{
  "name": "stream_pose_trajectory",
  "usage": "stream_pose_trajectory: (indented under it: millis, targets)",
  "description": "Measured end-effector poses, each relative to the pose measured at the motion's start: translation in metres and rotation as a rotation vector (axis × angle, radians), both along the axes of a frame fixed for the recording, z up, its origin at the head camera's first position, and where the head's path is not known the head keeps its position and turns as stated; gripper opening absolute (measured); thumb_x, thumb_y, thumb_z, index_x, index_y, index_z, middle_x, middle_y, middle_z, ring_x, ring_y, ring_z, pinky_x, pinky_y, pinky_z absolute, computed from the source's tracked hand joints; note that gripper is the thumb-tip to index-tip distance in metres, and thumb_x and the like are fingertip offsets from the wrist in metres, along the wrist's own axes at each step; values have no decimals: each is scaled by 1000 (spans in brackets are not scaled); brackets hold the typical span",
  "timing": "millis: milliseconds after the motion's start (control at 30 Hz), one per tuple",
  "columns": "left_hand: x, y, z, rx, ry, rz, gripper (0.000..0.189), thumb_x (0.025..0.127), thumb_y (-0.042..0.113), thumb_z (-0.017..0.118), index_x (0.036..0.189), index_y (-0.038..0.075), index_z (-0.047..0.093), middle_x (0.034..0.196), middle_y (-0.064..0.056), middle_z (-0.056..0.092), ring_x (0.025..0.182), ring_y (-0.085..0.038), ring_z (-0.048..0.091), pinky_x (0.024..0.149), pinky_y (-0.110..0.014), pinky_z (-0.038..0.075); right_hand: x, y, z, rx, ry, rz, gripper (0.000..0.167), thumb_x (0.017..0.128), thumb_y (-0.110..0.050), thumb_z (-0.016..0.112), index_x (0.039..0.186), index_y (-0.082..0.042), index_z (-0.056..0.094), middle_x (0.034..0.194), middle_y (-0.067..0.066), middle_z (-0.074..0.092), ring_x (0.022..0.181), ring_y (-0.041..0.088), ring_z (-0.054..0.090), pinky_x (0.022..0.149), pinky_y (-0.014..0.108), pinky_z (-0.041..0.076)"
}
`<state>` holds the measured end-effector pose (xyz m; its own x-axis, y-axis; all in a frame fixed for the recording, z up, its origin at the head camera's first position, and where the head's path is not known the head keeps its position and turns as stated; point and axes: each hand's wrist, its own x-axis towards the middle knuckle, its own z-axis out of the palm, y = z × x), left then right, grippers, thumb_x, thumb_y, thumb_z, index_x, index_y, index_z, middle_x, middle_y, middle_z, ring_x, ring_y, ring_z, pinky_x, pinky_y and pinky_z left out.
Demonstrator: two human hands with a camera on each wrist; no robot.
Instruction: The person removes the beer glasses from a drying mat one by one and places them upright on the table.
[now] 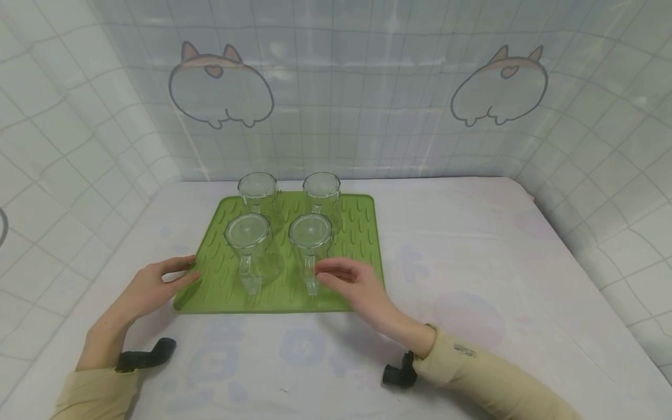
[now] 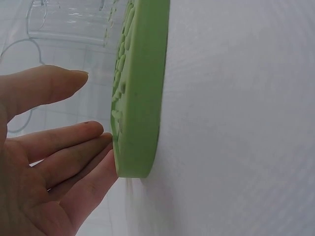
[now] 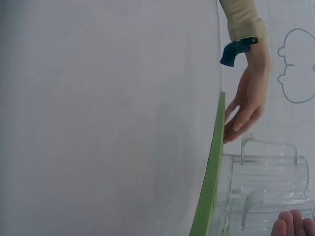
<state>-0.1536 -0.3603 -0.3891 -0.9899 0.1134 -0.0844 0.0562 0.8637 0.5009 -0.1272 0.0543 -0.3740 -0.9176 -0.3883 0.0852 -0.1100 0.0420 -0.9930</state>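
Clear glass mugs, several in all, stand in two rows on a green ridged mat (image 1: 210, 294). The front right mug (image 1: 311, 232) has its handle facing the front edge. Close beside that handle is my right hand (image 1: 362, 289), thumb and forefinger spread a little, fingertips right at the glass. In the right wrist view, its fingertips (image 3: 290, 224) show near a mug handle (image 3: 253, 206). My left hand (image 1: 152, 286) is at the mat's left edge, fingers extended. The left wrist view shows those fingertips (image 2: 106, 137) touching the mat's rim (image 2: 135, 147), thumb apart.
To the left of the front right mug stands another mug (image 1: 248, 232), and two more, a left one (image 1: 258, 186) and a right one (image 1: 322, 186), stand behind. A pale patterned cloth (image 1: 446, 262) covers the table. Tiled-print curtains (image 1: 362, 116) enclose the back and sides.
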Motion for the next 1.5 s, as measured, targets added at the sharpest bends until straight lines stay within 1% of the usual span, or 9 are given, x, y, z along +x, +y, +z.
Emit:
stream_pose_trajectory:
  millis: [67, 233, 600, 700, 933, 1200, 1500]
  targets:
    - [0, 0, 0, 0, -1, 1, 69, 100, 47, 56, 144, -6, 46, 142, -34, 48, 131, -57, 41, 96, -69, 44, 0, -2, -1, 4, -8, -2, 29, 96, -25, 68, 122, -12, 69, 121, 3, 72, 115, 15, 67, 102, 31, 52]
    - [0, 0, 0, -1, -1, 3, 69, 100, 47, 56, 144, -6, 46, 142, -35, 48, 131, -57, 41, 96, -69, 44, 0, -9, -2, -25, -25, 9, 27, 97, -27, 67, 120, -14, 70, 119, 0, 73, 114, 14, 67, 103, 31, 51]
    - [0, 1, 0, -4, 2, -1, 69, 100, 46, 56, 143, -7, 46, 142, -35, 48, 131, -57, 41, 96, -70, 43, -1, -19, -4, -76, -77, 3, 32, 97, -30, 67, 121, -10, 70, 118, 0, 74, 112, 14, 68, 101, 29, 52]
    - [0, 1, 0, -5, 1, 1, 68, 100, 46, 56, 143, -7, 46, 142, -35, 48, 131, -57, 41, 96, -70, 44, -2, -21, -4, -82, -74, 1, 33, 97, -30, 67, 122, -7, 69, 118, 2, 74, 112, 15, 68, 100, 30, 53]
    - [0, 0, -1, 0, 1, 1, 67, 101, 45, 56, 144, -6, 46, 142, -34, 48, 130, -57, 42, 95, -69, 45, -3, -23, -6, -94, -81, -9, 27, 97, -27, 67, 119, -11, 71, 116, 3, 74, 111, 14, 69, 99, 29, 54]
    - [-1, -1, -3, 0, 4, 3, 68, 100, 46, 57, 144, -6, 46, 142, -34, 49, 131, -57, 42, 95, -69, 45, -3, -23, -6, -90, -71, -13, 25, 97, -25, 67, 118, -12, 71, 117, 4, 74, 110, 14, 69, 99, 29, 54]
    - [-1, -1, -2, -4, -3, 4, 68, 101, 45, 56, 144, -6, 45, 143, -35, 48, 132, -57, 40, 96, -69, 44, -3, -23, -6, -111, -63, -3, 27, 98, -22, 66, 121, -8, 69, 117, 6, 74, 110, 15, 69, 98, 29, 55]
